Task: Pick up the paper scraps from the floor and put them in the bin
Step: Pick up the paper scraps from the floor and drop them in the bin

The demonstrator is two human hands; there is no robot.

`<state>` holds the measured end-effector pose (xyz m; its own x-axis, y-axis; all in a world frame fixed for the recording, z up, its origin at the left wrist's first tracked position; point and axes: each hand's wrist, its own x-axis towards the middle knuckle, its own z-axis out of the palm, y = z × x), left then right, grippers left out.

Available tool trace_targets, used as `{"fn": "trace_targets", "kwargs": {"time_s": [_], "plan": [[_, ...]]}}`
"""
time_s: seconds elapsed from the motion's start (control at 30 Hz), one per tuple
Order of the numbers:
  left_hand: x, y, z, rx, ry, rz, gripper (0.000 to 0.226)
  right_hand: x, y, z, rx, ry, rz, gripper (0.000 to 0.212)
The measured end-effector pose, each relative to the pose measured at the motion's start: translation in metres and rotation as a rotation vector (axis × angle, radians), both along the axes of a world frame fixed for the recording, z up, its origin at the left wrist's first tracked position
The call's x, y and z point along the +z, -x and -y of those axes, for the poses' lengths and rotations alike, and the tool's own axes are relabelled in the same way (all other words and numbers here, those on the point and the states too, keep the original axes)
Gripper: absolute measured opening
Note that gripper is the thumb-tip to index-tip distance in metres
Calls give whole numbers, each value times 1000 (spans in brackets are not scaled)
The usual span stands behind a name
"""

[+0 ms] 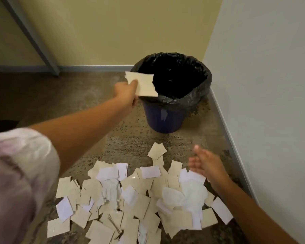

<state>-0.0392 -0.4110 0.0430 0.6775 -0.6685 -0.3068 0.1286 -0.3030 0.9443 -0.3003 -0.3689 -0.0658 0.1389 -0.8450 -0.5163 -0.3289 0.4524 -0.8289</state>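
Observation:
A blue bin (164, 118) lined with a black bag (201, 92) stands in the corner of the room. My left hand (126, 93) is stretched out to the bin's near left rim and grips a cream paper scrap (143, 84), which reaches over the dark opening. A wide pile of cream and white paper scraps (130, 199) covers the floor in front of me. My right hand (205, 162) hovers over the pile's right edge, blurred, fingers apart and holding nothing.
A white wall (262, 85) with a grey skirting runs along the right, close to the bin and pile. A yellow wall (113, 32) closes the back. A grey metal leg (35, 37) slants down at the far left. The floor is speckled brown.

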Motion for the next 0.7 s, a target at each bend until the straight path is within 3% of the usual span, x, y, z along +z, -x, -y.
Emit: {"fn": "trace_targets", "kwargs": {"time_s": [0.1, 0.2, 0.27, 0.37, 0.43, 0.5, 0.63, 0.7], "plan": [[14, 12, 20, -103, 72, -201, 29, -43, 27, -28, -43, -180, -19, 22], [5, 14, 23, -104, 23, -153, 37, -73, 48, -49, -63, -280, -28, 16], [-13, 10, 11, -25, -19, -35, 38, -93, 61, -60, 6, -232, -89, 14], [-53, 3, -27, 36, -70, 99, 35, -114, 70, -68, 195, -136, -292, 31], [-89, 2, -65, -3, -135, 189, 31, -123, 69, -69, 348, -66, -449, 24], [-127, 5, -105, -81, -235, 254, 29, -131, 65, -75, 434, 2, -480, 28], [-196, 14, -181, -11, -414, 83, 22, -143, 45, -90, 632, 243, -684, 34], [-226, 18, -223, 55, -550, 41, 24, -147, 31, -98, 729, 261, -837, 46]]}}
